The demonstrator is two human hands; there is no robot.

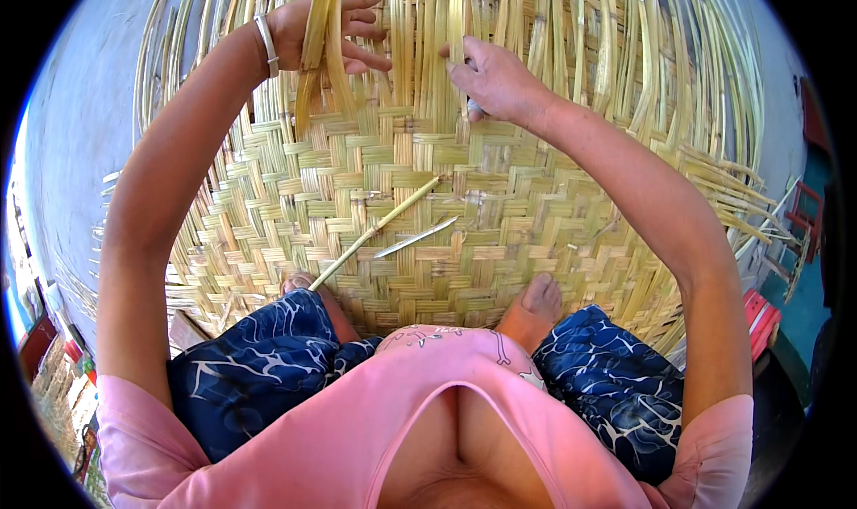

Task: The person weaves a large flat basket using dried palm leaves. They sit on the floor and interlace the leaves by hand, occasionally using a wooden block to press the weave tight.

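A half-woven mat (384,161) of flat yellow-green bamboo strips spreads out in front of me. My left hand (290,33) is over its far left part, fingers stretched out and apart. A few raised strips (320,36) stand across that hand, between the wrist and fingers. To the right, my right hand (500,79) is closed at the end of the weave. Its thumb and fingers grip a single bamboo strip (457,27); the fingertips are partly hidden.
On the woven part lie a thin stick (375,232) and a slim metal blade (416,238). My bare feet (539,297) rest at the mat's near edge. Loose strip ends (728,188) jut out at the right. A red object (761,320) lies beyond my right elbow.
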